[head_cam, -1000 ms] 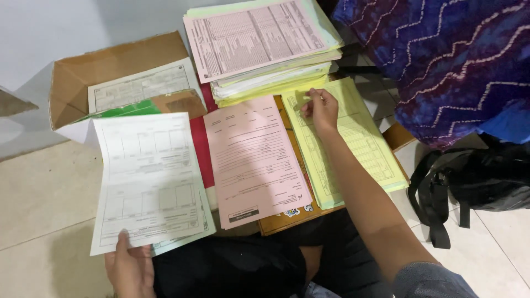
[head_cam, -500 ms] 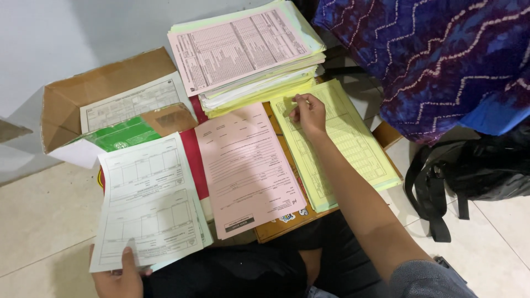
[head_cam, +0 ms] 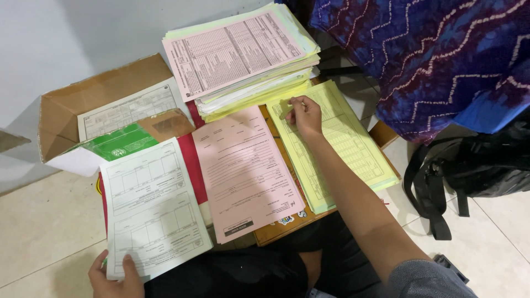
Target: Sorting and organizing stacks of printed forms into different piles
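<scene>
Paperwork spread over a low wooden table (head_cam: 386,134), seen from above. Top centre: tall stack of forms (head_cam: 243,55), pink sheet w/ dense printed grid on top, white, green & yellow layers under it. Left of stack: open brown cardboard box (head_cam: 83,105), flaps up, w/ a white gridded form inside & a green-and-white packet (head_cam: 118,144) lying at its front edge. Centre: single pink form (head_cam: 243,171) flat on table. Just right of it, a yellow pile (head_cam: 348,149) of lined forms, angled, its near corner past the table edge. Red strip of folder (head_cam: 194,165) shows between pink form & white sheets.

Right side: blue-purple zigzag cloth (head_cam: 441,60) top right, black bag w/ straps (head_cam: 469,171) below it on pale tiled floor (head_cam: 38,215).

Right hand (head_cam: 305,115) reaches far forward, arm straight across the yellow pile; thumb & fingers narrowed to a pinch on the top yellow sheet's upper left corner, next to the tall stack. Left hand (head_cam: 116,276) low at bottom left, thumb on top, gripping the bottom edge of a few white forms (head_cam: 152,207) w/ boxed tables, a green sheet edge peeking under them; the sheets lie left of the pink form, overlapping the packet's front.
</scene>
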